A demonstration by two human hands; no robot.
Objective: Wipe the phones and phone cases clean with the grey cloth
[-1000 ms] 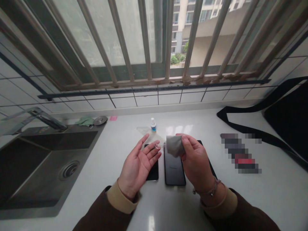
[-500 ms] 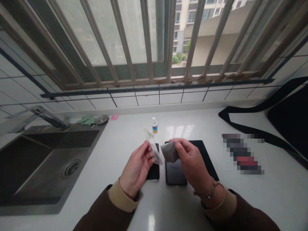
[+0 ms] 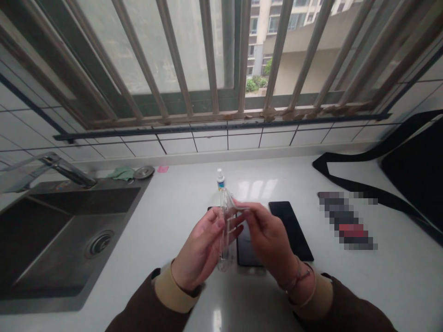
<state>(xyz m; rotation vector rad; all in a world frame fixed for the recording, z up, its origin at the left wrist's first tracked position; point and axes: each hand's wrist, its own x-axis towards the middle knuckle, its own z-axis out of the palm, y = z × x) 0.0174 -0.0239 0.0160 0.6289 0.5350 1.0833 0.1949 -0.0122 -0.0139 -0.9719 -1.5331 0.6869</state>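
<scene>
A clear phone case (image 3: 224, 249) is held edge-on between the thumb and fingers of my left hand (image 3: 200, 240). My right hand (image 3: 268, 235) pinches a thin grey cloth (image 3: 242, 207), seen nearly edge-on against the case's right side. Below my right hand lies a dark phone (image 3: 244, 251), partly covered by the fingers. To its right is a black tablet-like slab (image 3: 292, 226). Only a dark corner of another device shows behind my left hand. A small white bottle (image 3: 220, 177) with a blue and yellow label stands just beyond the case.
At the left is a dark sink (image 3: 69, 249) with a chrome faucet (image 3: 69, 170). A green cloth (image 3: 122, 174), a metal drain lid (image 3: 144, 172) and a pink slip (image 3: 163, 169) lie behind it. A black strap (image 3: 360, 183) and a pixelated object (image 3: 348, 221) are at the right.
My left hand has turned the clear case more upright and closer to me. My right hand has brought the grey cloth over against it, turning the cloth edge-on.
</scene>
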